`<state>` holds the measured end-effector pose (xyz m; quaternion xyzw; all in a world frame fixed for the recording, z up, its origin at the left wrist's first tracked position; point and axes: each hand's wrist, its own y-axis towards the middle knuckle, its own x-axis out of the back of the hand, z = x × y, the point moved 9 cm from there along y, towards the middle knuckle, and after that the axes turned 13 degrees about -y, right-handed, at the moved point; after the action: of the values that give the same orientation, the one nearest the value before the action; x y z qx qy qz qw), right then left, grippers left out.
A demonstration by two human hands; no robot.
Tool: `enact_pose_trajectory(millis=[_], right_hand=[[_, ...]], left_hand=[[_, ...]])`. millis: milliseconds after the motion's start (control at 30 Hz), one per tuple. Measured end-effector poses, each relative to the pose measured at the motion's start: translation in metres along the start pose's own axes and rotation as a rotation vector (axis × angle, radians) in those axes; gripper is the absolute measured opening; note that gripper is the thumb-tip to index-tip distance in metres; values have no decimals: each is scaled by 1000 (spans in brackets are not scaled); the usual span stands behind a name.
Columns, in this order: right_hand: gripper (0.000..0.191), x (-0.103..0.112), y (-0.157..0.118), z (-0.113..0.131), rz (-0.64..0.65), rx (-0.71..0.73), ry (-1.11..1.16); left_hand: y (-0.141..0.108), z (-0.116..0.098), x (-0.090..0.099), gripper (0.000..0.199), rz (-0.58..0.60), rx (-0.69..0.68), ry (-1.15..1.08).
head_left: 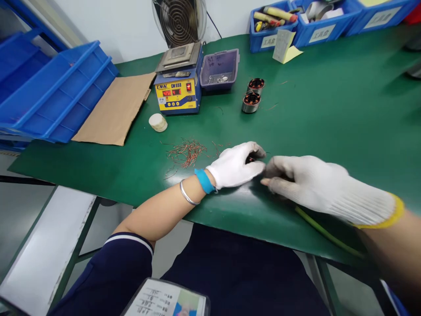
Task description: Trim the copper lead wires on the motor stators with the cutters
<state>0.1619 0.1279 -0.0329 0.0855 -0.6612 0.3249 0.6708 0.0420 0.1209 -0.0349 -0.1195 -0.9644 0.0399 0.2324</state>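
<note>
My left hand (pixel 235 166), in a white glove with a blue band at the wrist, is closed around a small wound motor stator (pixel 250 159). Most of that stator is covered by the fingers; a dark bit with copper shows. Close to its right, my gloved right hand (pixel 302 177) has thumb and fingers pinched together; what they hold is hidden. A green cord or hose (pixel 329 232) runs out from under the right hand to the table's front edge. Farther back stand two stators (pixel 251 103) with copper windings, touching each other.
Cut copper wires (pixel 188 152) lie in a pile left of my hands. Behind are a round white pad (pixel 158 122), a CM558 soldering-type unit (pixel 177 94), a purple bin (pixel 219 66) and blue tool boxes (pixel 269 41). Cardboard (pixel 115 107) and a blue crate (pixel 62 92) stand left.
</note>
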Motion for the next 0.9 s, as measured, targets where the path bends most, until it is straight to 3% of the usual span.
enact_pose_trajectory(millis=[67, 133, 233, 367, 533, 900], right_hand=[[33, 3, -4, -6, -48, -11, -63], [50, 6, -7, 0, -173, 99, -161], [51, 3, -10, 17, -347, 257, -396], [49, 0, -5, 23, -369, 245, -598], [54, 5, 1, 20, -340, 197, -686], [44, 5, 16, 13, -300, 227, -615]], left_hand=[[-5, 1, 4, 51, 107, 16, -82], [-13, -1, 7, 79, 204, 22, -64], [-21, -8, 9, 98, 249, -44, 146], [-21, -11, 5, 84, 212, -84, 316], [-15, -5, 2, 69, 184, -90, 345], [-13, -8, 5, 64, 199, -89, 234]])
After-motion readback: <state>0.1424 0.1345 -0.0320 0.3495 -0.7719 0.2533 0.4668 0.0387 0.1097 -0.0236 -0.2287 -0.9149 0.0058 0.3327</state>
